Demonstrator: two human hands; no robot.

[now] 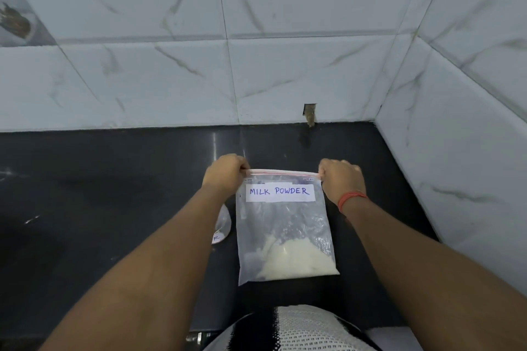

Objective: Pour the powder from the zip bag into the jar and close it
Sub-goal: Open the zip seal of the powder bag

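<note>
Holding a clear zip bag (285, 231) upright by its two top corners above a dark surface (114, 179).

The left hand (225, 172) pinches the bag's left corner at the red zip strip, the right hand (340, 179) the right corner, both closed tight. A white label (280, 193) reads MILK POWDER; pale powder (296, 262) sits at the bottom. The jar (222, 225) shows partly behind the left forearm, just left of the bag.
</note>
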